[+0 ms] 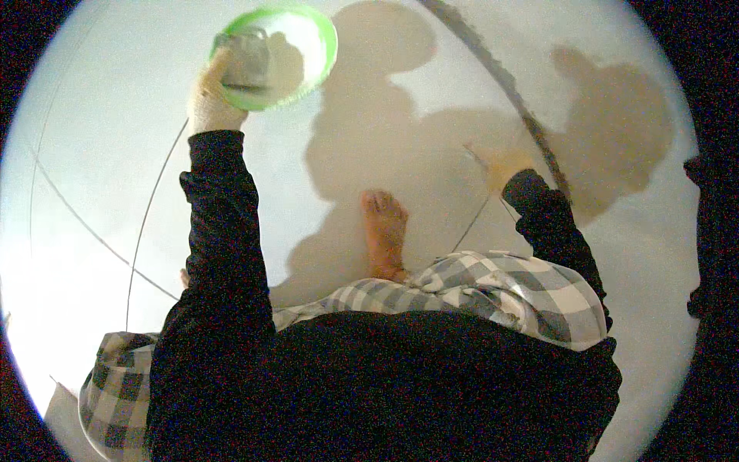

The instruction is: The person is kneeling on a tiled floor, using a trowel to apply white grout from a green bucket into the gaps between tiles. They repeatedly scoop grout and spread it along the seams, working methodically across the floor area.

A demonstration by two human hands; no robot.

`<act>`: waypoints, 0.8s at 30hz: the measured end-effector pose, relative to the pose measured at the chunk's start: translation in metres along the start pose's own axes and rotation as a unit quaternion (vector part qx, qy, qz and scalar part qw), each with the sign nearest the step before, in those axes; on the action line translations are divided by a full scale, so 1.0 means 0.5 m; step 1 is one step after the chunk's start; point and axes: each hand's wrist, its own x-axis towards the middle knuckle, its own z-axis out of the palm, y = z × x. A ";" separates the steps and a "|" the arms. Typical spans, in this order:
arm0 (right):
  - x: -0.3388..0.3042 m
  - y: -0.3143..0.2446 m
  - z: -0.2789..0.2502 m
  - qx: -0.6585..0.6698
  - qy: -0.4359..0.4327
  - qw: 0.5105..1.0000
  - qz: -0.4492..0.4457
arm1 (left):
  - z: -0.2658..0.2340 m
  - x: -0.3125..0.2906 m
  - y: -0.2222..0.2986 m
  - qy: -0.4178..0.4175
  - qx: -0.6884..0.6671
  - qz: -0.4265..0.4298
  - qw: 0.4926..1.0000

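At the upper left, my left hand point(212, 96) is closed at the edge of a round, shallow bowl point(312, 65) with a bright green rim and a white inside. A grey, blocky, partly see-through thing point(250, 61) lies in the bowl against my fingers; its kind is unclear. To the right, my right hand point(508, 165) is low over the pale floor and blurred. A thin, straight-edged tool point(476, 156) shows at its fingertips, and the fingers seem closed on it. Most of its shape is hidden.
A rough dark strip point(516, 85) curves across the pale surface beyond my right hand. Thin dark joint lines point(146, 208) cross the floor point(100, 177). My bare foot point(385, 231) stands in the middle, below checked trousers point(531, 292). Large shadows fall on the right.
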 end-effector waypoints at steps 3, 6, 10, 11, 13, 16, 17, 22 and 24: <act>0.061 -0.138 -0.116 0.011 0.084 0.988 -0.131 | 0.013 -0.021 0.120 -0.008 0.031 0.105 0.994; 0.151 -0.293 -0.183 0.004 0.206 0.928 -0.311 | 0.018 -0.079 0.242 0.150 0.557 0.395 0.715; 0.195 -0.442 -0.172 -0.080 0.108 0.949 -0.285 | -0.023 -0.134 0.336 0.267 0.674 0.429 0.539; 0.184 -0.463 -0.160 -0.142 0.086 0.947 -0.273 | -0.037 -0.135 0.345 0.271 0.646 0.427 0.571; 0.158 -0.486 -0.156 -0.171 0.012 0.953 -0.249 | -0.062 -0.123 0.339 0.302 0.616 0.435 0.583; 0.107 -0.444 -0.212 -0.115 -0.071 0.952 -0.273 | -0.072 -0.094 0.308 0.298 0.480 0.454 0.689; 0.085 -0.420 -0.235 -0.078 -0.064 0.952 -0.289 | -0.067 -0.089 0.296 0.314 0.516 0.455 0.654; -0.027 -0.264 -0.350 0.089 -0.154 0.980 -0.087 | -0.022 -0.059 0.217 0.236 0.112 0.306 0.915; -0.073 -0.223 -0.364 0.143 -0.206 0.968 0.003 | -0.028 -0.048 0.190 0.217 0.113 0.269 0.932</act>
